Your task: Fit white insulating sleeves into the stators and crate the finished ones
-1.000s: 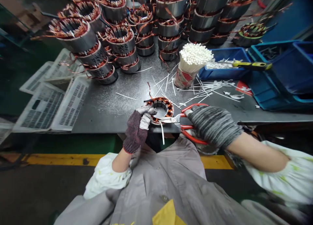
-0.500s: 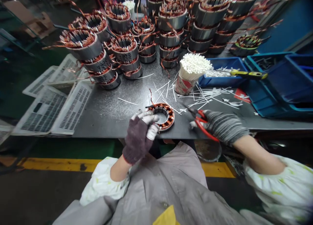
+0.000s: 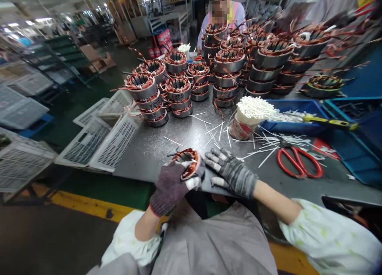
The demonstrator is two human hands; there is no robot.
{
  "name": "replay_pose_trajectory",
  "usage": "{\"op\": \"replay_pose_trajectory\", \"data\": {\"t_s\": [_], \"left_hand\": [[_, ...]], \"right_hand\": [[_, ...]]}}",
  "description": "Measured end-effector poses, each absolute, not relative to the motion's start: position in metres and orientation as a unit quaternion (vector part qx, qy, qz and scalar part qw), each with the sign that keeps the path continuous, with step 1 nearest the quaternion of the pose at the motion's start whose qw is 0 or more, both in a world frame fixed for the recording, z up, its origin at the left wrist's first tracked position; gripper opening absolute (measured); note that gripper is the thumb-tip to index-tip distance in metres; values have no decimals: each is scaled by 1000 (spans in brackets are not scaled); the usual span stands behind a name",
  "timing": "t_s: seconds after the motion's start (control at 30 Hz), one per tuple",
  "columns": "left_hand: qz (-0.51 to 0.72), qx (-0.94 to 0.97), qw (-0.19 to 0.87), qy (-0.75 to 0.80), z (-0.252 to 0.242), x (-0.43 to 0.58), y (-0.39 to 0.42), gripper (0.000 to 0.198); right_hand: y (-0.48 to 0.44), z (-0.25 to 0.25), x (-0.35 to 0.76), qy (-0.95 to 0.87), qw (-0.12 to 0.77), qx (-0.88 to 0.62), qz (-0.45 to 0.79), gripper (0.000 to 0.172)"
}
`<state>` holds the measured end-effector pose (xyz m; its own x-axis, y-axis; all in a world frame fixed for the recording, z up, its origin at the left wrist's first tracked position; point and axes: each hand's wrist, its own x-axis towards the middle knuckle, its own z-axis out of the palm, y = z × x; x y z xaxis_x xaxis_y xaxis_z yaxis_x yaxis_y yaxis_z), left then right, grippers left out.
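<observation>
A copper-wound steel stator ring (image 3: 187, 162) is being held tilted on edge above the dark metal workbench (image 3: 143, 155), its rim being clasped by the curled fingers of the maroon-gloved left hand (image 3: 171, 185), while the grey-striped-gloved right hand (image 3: 231, 173) is being held spread and empty just beside it.

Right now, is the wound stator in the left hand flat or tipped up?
Tipped up: the left hand holds the wound stator tilted above the bench.

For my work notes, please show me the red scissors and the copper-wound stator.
Red scissors (image 3: 278, 157): head view, on a handle loop.
Copper-wound stator (image 3: 194, 160): head view, on the copper winding.
</observation>
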<state>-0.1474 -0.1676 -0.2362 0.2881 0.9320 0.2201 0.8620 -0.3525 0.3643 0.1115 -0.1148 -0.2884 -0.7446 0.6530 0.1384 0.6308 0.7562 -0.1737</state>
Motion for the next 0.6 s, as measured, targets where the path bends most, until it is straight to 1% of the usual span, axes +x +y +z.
{"op": "replay_pose_trajectory", "data": {"t_s": [0.03, 0.07, 0.13, 0.2, 0.23, 0.27, 0.3, 0.33, 0.37, 0.4, 0.5, 0.6], "left_hand": [[191, 785, 64, 585, -236, -161, -171, 38], [172, 773, 34, 609, -237, -174, -173, 39], [124, 745, -23, 655, -241, -197, -174, 41], [81, 716, -62, 690, -243, -215, -170, 41], [66, 704, -77, 703, -243, -221, -167, 41], [54, 692, -90, 714, -243, -225, -163, 41], [43, 682, -101, 723, -241, -228, -159, 42], [32, 674, -107, 730, -239, -229, -155, 44], [20, 668, -108, 736, -237, -230, -152, 44], [10, 665, -105, 740, -235, -230, -149, 44], [2, 669, -91, 738, -235, -233, -144, 41], [38, 683, -76, 725, -238, -239, -141, 37]], "right_hand": [[-103, -291, 108, -938, 78, -331, 72, 66], [-90, -292, 106, -932, 61, -350, 79, 68], [-65, -289, 100, -887, 44, -455, 64, 66], [-48, -282, 80, -842, 65, -535, 35, 61], [-44, -278, 62, -845, 85, -527, 30, 58], [-42, -276, 40, -868, 106, -483, 34, 56], [-40, -274, 15, -904, 121, -407, 47, 55], [-39, -274, -10, -936, 121, -324, 66, 56], [-35, -274, -32, -952, 110, -273, 81, 58], [-28, -274, -48, -956, 95, -263, 88, 60], [9, -271, -53, -917, 77, -384, 73, 62], [49, -260, -7, -870, 93, -481, 45, 61]]}}
